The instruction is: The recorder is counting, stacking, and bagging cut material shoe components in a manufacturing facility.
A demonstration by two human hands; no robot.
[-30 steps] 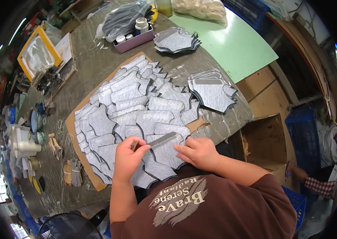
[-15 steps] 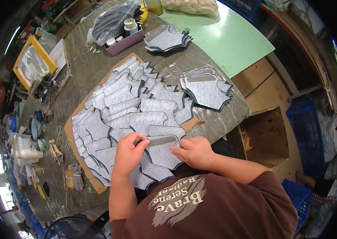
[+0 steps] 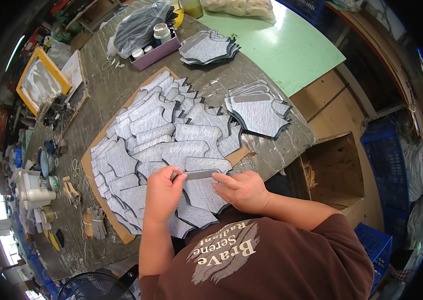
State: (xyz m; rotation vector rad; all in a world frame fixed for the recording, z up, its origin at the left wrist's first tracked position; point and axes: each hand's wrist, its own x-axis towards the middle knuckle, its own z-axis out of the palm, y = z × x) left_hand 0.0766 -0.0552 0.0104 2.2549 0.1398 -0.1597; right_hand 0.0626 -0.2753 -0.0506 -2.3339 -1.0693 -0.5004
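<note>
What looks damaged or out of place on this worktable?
The flat brown cardboard sticking out right of the spread grey fabric-like pieces has a ragged, apparently torn edge. Small white scraps lie loose beside the purple rectangular box.

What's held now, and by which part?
Left hand pinches a small brownish object, gripped part hidden; right fingertips touch the right end of the flat grey strip.

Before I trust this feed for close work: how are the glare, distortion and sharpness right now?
Head view: white glare on the green board; head view: tabletop edge bows, and the picture's corners go black; head view: left hand, right hand and grey strip look fairly sharp, while clutter near the left rim looks softer.
</note>
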